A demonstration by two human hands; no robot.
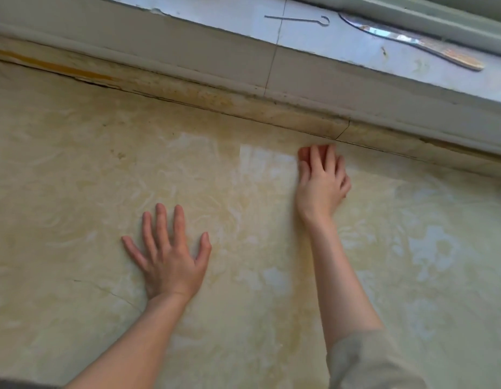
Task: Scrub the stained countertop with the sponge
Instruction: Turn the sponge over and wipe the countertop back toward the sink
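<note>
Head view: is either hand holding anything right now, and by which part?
The right hand grips a reddish sponge from above, fingers curled over its top. The left hand holds nothing and lies flat on the countertop.

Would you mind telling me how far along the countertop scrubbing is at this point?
Early days. Done: only a paler patch beside the sponge looks cleaner, though it may be glare. In hand: the right hand grips the sponge at the back edge of the countertop while the left hand rests flat. Left: yellowish staining covers most of the countertop.
</note>
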